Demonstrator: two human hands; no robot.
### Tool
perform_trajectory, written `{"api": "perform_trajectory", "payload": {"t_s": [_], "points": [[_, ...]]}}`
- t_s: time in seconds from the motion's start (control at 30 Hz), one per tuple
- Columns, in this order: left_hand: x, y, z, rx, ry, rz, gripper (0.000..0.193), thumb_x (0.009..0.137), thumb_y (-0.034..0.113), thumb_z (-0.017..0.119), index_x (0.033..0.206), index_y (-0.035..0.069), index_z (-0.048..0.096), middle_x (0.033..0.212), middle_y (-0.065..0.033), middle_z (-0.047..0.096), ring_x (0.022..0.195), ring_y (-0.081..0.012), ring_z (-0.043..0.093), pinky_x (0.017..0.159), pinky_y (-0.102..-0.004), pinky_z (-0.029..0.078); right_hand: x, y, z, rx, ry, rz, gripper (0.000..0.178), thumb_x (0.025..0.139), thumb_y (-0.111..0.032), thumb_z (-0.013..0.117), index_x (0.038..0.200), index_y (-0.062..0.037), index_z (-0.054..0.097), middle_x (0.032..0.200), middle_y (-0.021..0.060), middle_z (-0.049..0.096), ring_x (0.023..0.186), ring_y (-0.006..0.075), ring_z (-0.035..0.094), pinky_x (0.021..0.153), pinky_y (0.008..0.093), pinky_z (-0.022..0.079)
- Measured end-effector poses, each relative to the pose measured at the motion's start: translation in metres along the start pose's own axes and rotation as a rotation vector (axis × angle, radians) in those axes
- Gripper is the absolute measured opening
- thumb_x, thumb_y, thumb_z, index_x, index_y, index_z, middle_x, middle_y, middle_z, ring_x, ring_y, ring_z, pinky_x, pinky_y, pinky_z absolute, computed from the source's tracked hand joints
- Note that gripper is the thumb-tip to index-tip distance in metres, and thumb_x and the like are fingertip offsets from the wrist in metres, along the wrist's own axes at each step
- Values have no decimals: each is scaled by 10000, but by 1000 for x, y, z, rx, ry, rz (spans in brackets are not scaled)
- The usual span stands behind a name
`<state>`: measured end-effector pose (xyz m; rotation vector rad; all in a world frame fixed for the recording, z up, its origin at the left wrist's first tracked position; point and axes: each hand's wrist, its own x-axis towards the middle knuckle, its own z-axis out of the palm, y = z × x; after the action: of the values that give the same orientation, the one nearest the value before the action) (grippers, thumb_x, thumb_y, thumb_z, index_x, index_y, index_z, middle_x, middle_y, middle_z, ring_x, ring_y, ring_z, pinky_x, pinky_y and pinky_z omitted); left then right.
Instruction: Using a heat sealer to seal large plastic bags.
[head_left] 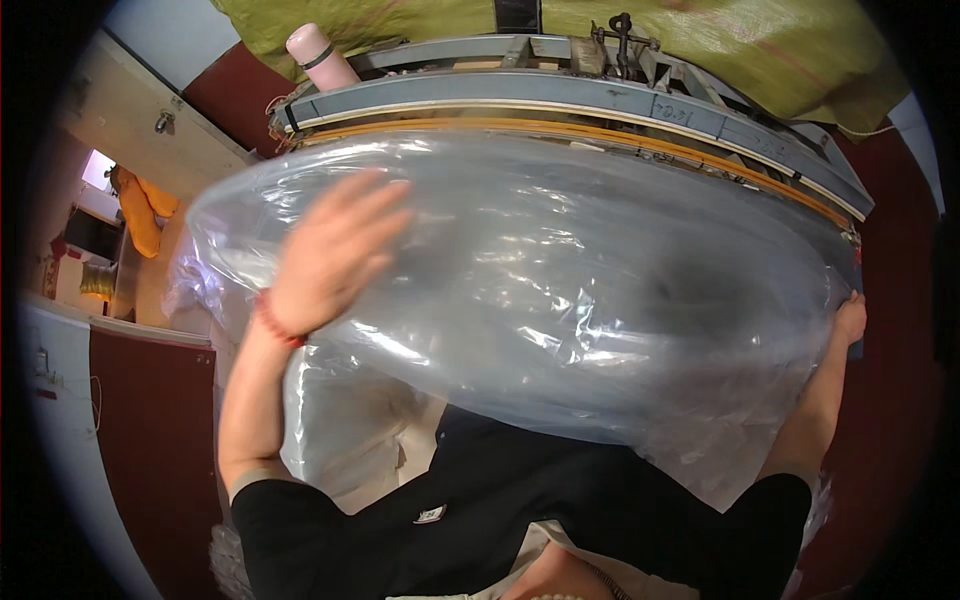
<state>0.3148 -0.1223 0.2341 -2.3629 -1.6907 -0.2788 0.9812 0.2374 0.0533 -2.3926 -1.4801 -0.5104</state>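
A wide sheet of transparent plastic film [520,260], shiny and wrinkled, spreads across in front of my body. One end of it reaches the far machine bar. Over its left part is my left hand [340,245], fingers spread and slightly blurred, a red bracelet at the wrist. Whether the palm touches the film cannot be made out. At the film's right edge, my right hand [850,318] is closed on the plastic, with its fingertips partly hidden. More film hangs below, between my arms and my black top.
Along the back runs a long grey metal bar [480,88] with orange strips [600,134] before it. A pink bottle [320,58] stands at its left end, and a metal clamp [622,45] sits on top. Yellow-green sheeting [720,50] hangs behind. Orange cloth [140,212] lies at the left.
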Motion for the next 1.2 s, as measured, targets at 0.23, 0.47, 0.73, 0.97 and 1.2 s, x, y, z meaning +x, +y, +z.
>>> {"api": "perform_trajectory", "payload": {"t_s": [0.23, 0.47, 0.73, 0.97, 1.2], "points": [[-101, -117, 111, 33, -214, -773, 389, 830, 248, 489, 1173, 67, 462, 1237, -137, 433, 1081, -331, 436, 873, -382, 398, 5, -4, 11, 26, -9, -37, 382, 887, -403, 316, 1004, -100, 518, 923, 185, 590, 863, 396, 550, 684, 489, 438], [-59, -98, 124, 155, -53, -458, 338, 795, 215, 526, 1085, 43, 528, 1165, -109, 503, 998, -288, 478, 852, -357, 397, 2, -7, 4, 57, -86, 26, 383, 886, -408, 298, 1036, -130, 514, 987, 165, 571, 923, 387, 522, 721, 474, 424], [-33, -125, 153, 12, 120, -551, 196, 763, 148, 577, 915, 28, 611, 930, -109, 602, 823, -277, 541, 733, -348, 437, 55, 88, 42, 1207, -218, 100, 359, 854, -346, 513, 982, -17, 574, 852, 15, 566, 802, 118, 509, 735, 262, 412], [-8, -133, 178, -58, 289, -665, 133, 724, 138, 608, 829, 58, 606, 778, -106, 576, 798, -284, 545, 707, -365, 434, 28, 122, -31, 1498, -133, 216, 366, 847, -303, 531, 1059, -5, 546, 1022, 68, 553, 924, 165, 514, 824, 291, 407], [-11, -174, 175, -227, 638, -815, 166, 826, 152, 469, 836, 7, 549, 776, -129, 552, 695, -260, 524, 667, -336, 428, 54, 39, -39, 1127, -157, 319, 299, 843, -211, 496, 1025, 13, 575, 914, 80, 599, 822, 164, 562, 736, 278, 451]]}}
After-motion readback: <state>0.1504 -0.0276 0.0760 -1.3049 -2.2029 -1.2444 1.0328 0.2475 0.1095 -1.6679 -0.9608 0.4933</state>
